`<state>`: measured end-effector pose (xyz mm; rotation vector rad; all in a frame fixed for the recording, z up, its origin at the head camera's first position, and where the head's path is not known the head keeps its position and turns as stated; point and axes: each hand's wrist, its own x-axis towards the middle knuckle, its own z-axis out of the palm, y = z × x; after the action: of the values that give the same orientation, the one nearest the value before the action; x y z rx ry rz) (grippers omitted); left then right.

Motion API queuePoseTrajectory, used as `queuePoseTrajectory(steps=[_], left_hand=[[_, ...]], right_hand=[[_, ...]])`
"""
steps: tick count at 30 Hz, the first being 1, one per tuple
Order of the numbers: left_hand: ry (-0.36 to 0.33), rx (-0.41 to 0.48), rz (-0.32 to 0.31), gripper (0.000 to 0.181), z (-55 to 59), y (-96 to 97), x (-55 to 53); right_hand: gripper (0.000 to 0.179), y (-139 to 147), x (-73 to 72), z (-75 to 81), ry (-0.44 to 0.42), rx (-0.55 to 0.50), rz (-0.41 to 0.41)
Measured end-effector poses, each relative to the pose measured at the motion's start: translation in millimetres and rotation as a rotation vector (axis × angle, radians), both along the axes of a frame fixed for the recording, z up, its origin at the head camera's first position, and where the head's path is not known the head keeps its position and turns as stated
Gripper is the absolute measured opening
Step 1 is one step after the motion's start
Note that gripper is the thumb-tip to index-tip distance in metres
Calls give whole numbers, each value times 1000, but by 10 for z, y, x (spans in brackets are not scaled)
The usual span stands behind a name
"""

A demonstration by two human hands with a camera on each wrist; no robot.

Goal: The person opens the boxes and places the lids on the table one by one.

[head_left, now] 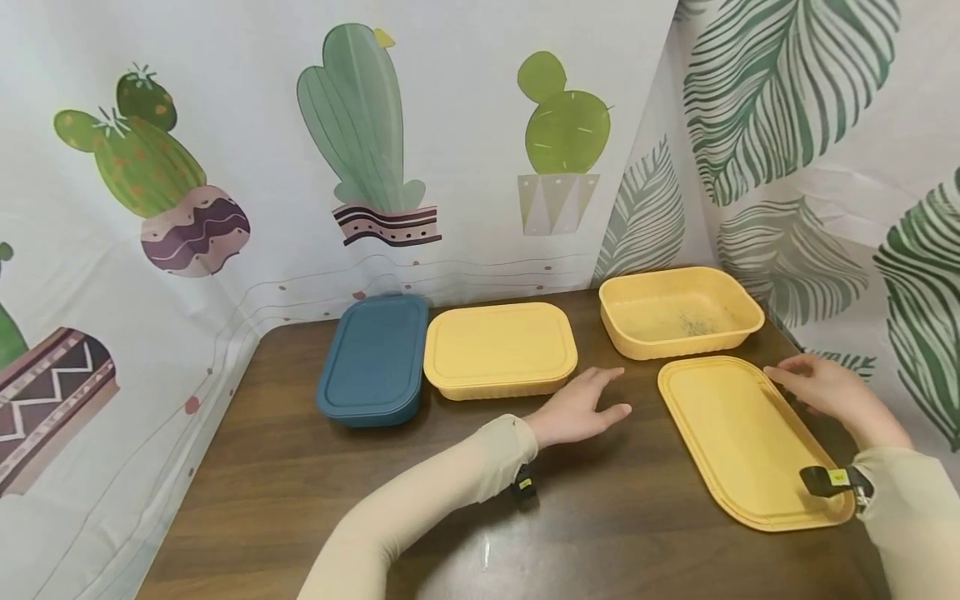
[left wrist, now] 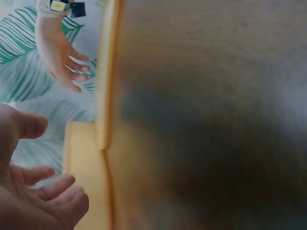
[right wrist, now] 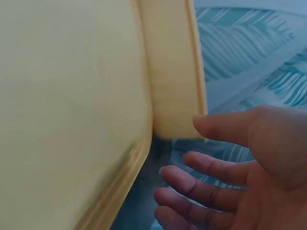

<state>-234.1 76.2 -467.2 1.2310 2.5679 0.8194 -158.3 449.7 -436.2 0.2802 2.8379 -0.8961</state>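
Observation:
My left hand (head_left: 579, 408) is held above the table, fingers spread and holding nothing, just right of a yellow lidded box (head_left: 501, 346). A loose yellow lid (head_left: 750, 442) lies flat at the right of the table. Beside that lid's far right edge is my right hand (head_left: 836, 396), its fingers loosely bent with nothing between them. In the right wrist view, the fingers (right wrist: 201, 189) stand apart from the lid's rim. Behind the lid sits an uncovered yellow box (head_left: 633, 346) with a small dark greenish patch inside on its bottom.
A dark blue lidded box (head_left: 377, 354) stands left of the yellow lidded one, close against it. The brown wooden table (head_left: 315, 508) meets a white printed cloth (head_left: 465, 167) at the back, and more cloth hangs along the right side.

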Motion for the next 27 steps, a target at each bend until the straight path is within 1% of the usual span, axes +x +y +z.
queuePoseTrajectory(steps=[3,6,8,10,13,15,19,22,27], left_hand=[[33,19,-38,61,169,-154,12],[60,39,-42,59,340,-334,-6],[76,59,-32,59,432,-464,-39],[100,75,-13,60,507,-594,-82],[131,105,24,60,588,-794,-152],[144,114,59,60,632,-934,-187],[158,108,128,63,692,-1226,-222],[181,103,172,64,697,-1444,-233],[222,91,232,66,676,-1770,-224]], right_hand=[[75,-109,-57,92,45,35,8],[80,-257,-124,201,83,47,11],[79,-374,-168,261,122,47,24],[76,-496,-210,309,180,50,42],[70,-686,-271,361,251,53,74],[64,-826,-313,383,309,41,88],[55,-1134,-373,461,388,-6,123],[47,-1364,-415,515,450,-34,154],[34,-1659,-482,503,580,-65,209]])
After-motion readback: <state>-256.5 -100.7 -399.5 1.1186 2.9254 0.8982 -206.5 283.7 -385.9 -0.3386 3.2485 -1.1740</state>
